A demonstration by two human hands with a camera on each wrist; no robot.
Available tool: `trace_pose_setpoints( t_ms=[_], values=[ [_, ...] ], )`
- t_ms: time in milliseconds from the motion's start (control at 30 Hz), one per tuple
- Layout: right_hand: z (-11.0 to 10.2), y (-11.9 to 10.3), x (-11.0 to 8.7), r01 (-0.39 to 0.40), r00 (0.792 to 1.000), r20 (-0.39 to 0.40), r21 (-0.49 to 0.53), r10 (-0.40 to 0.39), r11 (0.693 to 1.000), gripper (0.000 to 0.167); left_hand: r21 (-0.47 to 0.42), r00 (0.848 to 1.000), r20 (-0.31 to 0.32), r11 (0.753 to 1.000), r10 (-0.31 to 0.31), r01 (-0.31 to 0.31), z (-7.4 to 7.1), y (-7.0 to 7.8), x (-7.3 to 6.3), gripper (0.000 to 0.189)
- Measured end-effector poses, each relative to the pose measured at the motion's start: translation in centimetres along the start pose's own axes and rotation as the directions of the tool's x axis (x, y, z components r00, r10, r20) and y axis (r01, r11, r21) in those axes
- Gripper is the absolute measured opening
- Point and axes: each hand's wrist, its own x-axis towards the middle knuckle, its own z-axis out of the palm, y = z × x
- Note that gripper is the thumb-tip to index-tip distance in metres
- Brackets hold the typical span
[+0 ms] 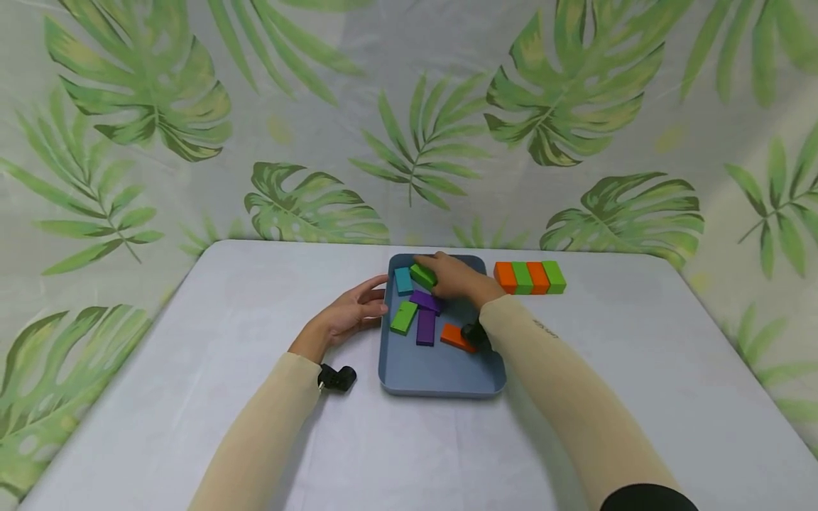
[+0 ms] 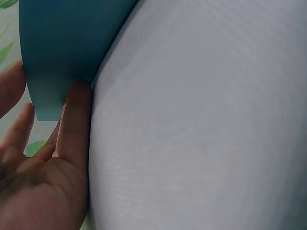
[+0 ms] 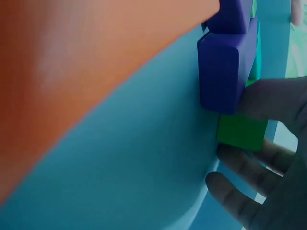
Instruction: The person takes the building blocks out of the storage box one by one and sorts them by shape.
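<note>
A blue-grey tray [image 1: 441, 380] lies on the table with several coloured blocks in it. At its far end my right hand [image 1: 455, 275] pinches a green block [image 1: 422, 275]; the right wrist view shows thumb and fingers about that block [image 3: 242, 132]. Close by are a teal block [image 1: 403, 282] and a purple block [image 1: 424, 301]. Another purple block [image 1: 425, 328], a second green block [image 1: 404, 318] and an orange block [image 1: 456, 338] lie nearer me. My left hand [image 1: 348, 312] rests against the tray's left wall, its fingers loosely extended, as the left wrist view shows [image 2: 53, 177].
Right of the tray, a row of orange and green blocks [image 1: 530, 277] stands side by side on the white tablecloth [image 1: 255, 305]. A leaf-patterned cloth [image 1: 434, 177] hangs behind the table's far edge.
</note>
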Motion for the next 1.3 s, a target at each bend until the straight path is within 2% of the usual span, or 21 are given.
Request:
trace_pose_setpoints(
  t_ms=[233,700,933,1133,1300],
  values=[
    [-0.2,0.2,0.0,-0.019,0.999,-0.028,0.032,0.019,0.999,0.069,-0.015,1.000,0.003,1.000,0.006,-0.006,0.1,0.2,0.1,0.073],
    [0.1,1.5,0.0,0.025,0.998,-0.062,0.113,-0.018,0.993,0.071,-0.015,1.000,-0.007,1.000,-0.010,0.010,0.2,0.0,0.3,0.073],
    [-0.6,1.7,-0.6,0.053,0.991,-0.129,0.143,-0.034,0.988,0.069,-0.008,1.000,0.004,1.000,0.007,-0.007,0.1,-0.1,0.2,0.074],
    [-2.6,1.1,-2.7,0.095,0.983,-0.174,0.225,-0.056,0.970,0.074,0.013,1.000,0.002,1.000,0.029,-0.029,-0.2,-0.2,0.1,0.074],
    [-4.0,1.7,-5.9,0.153,0.968,-0.239,0.343,-0.071,0.927,0.077,0.011,1.000,0.003,1.000,0.022,-0.022,-0.2,-0.3,0.2,0.074]
  ],
)
